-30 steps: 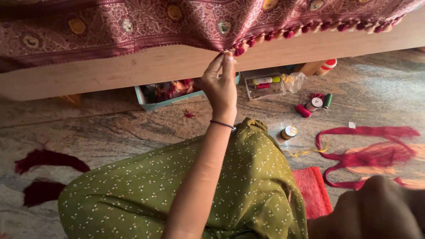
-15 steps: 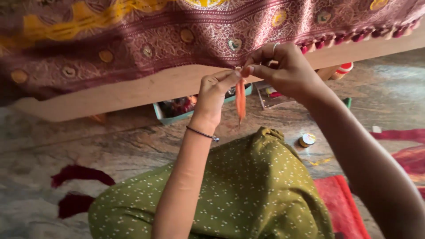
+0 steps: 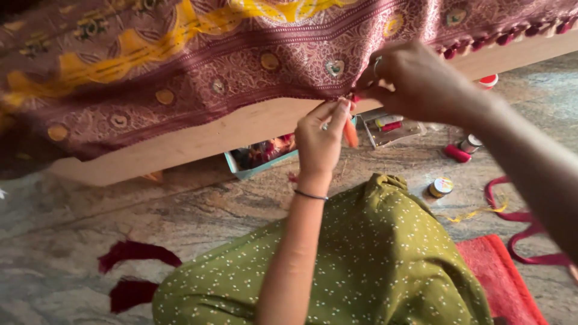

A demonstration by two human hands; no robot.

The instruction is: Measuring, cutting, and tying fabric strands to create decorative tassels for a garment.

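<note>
Left hand grip pinching orange tassel at maroon saree hem, draped over wooden bed edge. Right hand grip pressed on the hem just beside. 2 thread spools on floor.

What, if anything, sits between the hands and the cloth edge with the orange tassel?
Nothing visible. The left hand pinches the orange tassel right at the maroon cloth hem, and the right hand is on the same edge. The boxes lie below, on the floor.
</note>
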